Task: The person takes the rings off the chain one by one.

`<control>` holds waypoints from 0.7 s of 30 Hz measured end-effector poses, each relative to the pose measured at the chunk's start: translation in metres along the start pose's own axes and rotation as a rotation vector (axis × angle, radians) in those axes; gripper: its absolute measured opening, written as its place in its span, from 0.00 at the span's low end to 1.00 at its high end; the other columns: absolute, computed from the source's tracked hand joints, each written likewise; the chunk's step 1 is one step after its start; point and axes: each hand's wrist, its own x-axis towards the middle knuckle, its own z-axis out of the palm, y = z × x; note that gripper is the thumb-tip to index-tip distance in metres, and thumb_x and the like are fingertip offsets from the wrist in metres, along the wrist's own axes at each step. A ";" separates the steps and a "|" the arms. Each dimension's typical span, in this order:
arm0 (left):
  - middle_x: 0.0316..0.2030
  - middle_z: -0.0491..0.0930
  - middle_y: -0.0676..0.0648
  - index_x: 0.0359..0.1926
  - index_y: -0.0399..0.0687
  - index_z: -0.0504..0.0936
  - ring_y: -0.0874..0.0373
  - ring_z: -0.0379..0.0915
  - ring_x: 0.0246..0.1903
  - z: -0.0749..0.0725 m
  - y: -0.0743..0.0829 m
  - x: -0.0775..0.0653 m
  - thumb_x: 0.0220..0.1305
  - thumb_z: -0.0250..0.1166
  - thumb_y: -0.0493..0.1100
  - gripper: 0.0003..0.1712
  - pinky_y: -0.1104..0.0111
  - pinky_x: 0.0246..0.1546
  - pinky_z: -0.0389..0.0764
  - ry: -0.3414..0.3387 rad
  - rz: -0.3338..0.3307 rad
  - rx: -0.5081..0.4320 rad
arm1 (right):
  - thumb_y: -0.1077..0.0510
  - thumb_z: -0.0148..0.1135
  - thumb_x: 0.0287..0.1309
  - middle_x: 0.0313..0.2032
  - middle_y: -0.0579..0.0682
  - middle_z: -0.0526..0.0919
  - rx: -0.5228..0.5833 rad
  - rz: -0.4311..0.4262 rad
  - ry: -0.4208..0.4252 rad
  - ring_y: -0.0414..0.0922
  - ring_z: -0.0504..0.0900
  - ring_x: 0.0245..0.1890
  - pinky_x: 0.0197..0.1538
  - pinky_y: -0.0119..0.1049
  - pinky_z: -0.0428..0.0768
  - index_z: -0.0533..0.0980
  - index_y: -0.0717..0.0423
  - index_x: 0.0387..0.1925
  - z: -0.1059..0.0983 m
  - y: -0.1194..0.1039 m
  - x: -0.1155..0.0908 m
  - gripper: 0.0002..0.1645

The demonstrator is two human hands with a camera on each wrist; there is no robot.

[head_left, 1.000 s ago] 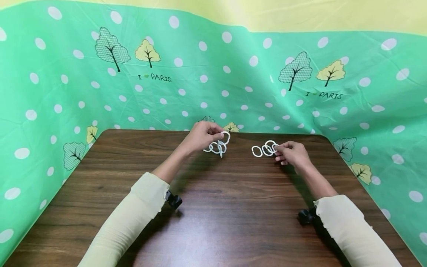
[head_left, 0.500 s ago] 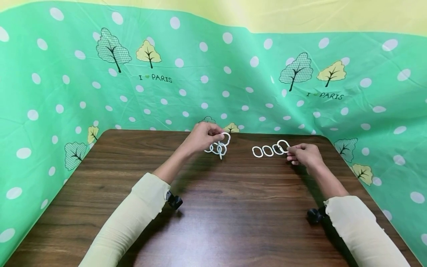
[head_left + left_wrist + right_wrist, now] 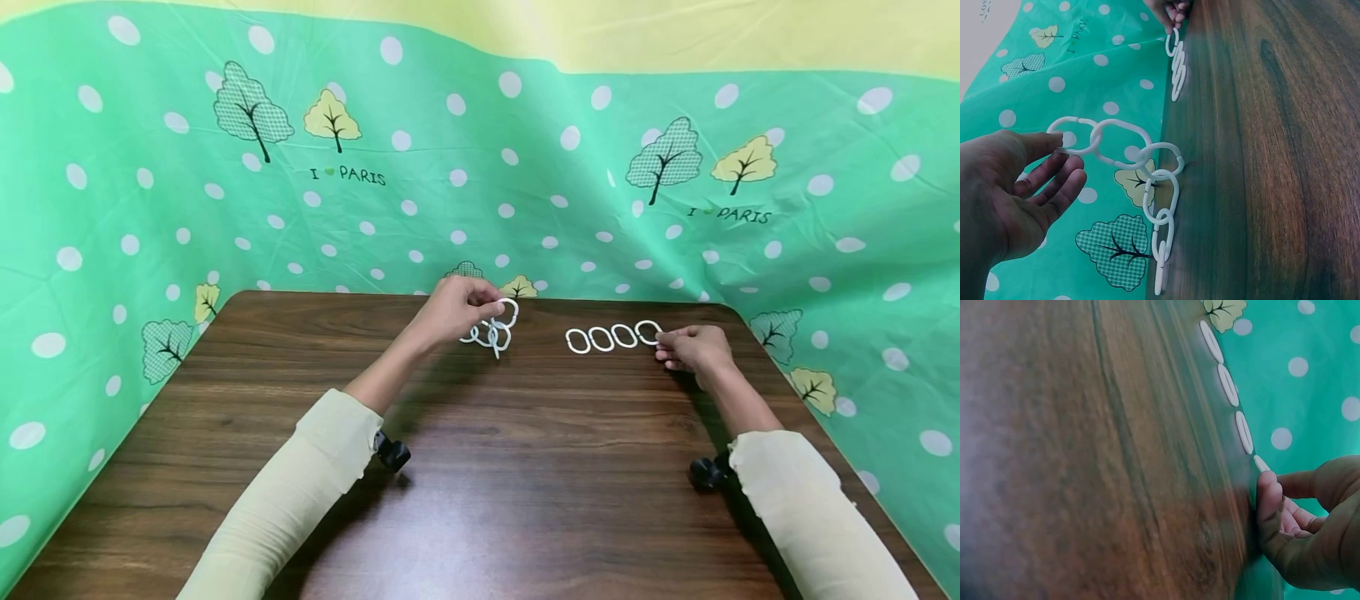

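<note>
Pinching the end link (image 3: 1072,119), the left hand (image 3: 456,307) suspends a white chain (image 3: 1161,173) near the table's (image 3: 480,467) far edge, we judge to separate links; the right hand (image 3: 697,348) pinches a row's (image 3: 1229,385) outermost ring (image 3: 1260,464) toward the far right corner, apparently aligning it.

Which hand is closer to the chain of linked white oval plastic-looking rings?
Left. The left hand pinches one end of that white chain; the right hand is farther right, at the right end of the row of four white oval rings.
</note>
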 end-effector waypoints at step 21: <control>0.43 0.96 0.45 0.52 0.42 0.95 0.55 0.87 0.42 0.001 -0.004 0.003 0.78 0.74 0.43 0.10 0.69 0.43 0.83 0.025 0.002 -0.001 | 0.59 0.66 0.82 0.21 0.41 0.89 0.021 0.076 0.056 0.32 0.90 0.22 0.36 0.31 0.92 0.83 0.69 0.53 0.003 -0.002 0.011 0.14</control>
